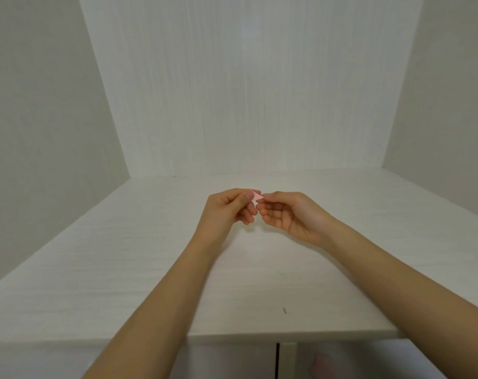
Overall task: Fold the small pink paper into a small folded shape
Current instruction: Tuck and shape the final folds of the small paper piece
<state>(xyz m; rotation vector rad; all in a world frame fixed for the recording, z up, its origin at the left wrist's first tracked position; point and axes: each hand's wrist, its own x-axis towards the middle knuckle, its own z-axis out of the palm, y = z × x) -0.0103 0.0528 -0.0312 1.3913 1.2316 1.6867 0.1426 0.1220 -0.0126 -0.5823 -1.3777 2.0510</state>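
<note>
Both hands pinch paper above white wood-grain table [150,269].
Left hand [227,209] and right hand [290,214] each clamp fingertips on the small pink folded paper [257,196] between them.

Plain home corner: white wooden tabletop [123,269]

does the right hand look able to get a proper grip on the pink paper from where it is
Probably yes. The right hand already has its fingertips at one end of the pink paper, the left hand pinches the other end, and nothing lies between them above the table.
</note>
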